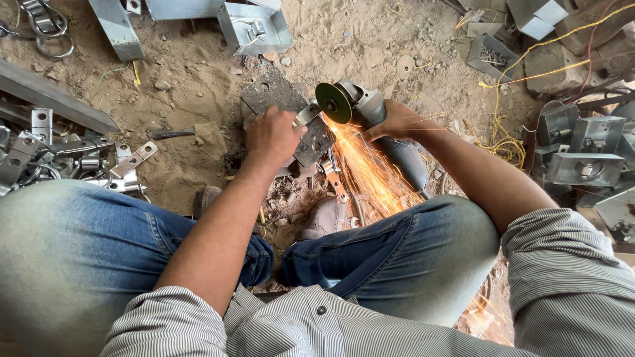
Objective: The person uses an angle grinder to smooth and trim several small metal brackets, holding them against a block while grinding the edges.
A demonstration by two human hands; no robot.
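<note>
Your left hand [272, 135] is pressed down on a small metal piece [308, 114] that lies on a dark perforated plate [284, 106] on the sandy ground [192, 73]. Your right hand [391, 122] is closed around the grey angle grinder [374, 116], just right of it. The green disc [333, 102] touches the piece, and sparks [370, 172] fly near, toward your knees.

light: even daylight — shadows: soft — sparks [370, 168]: bright streaks — focus: sharp
</note>
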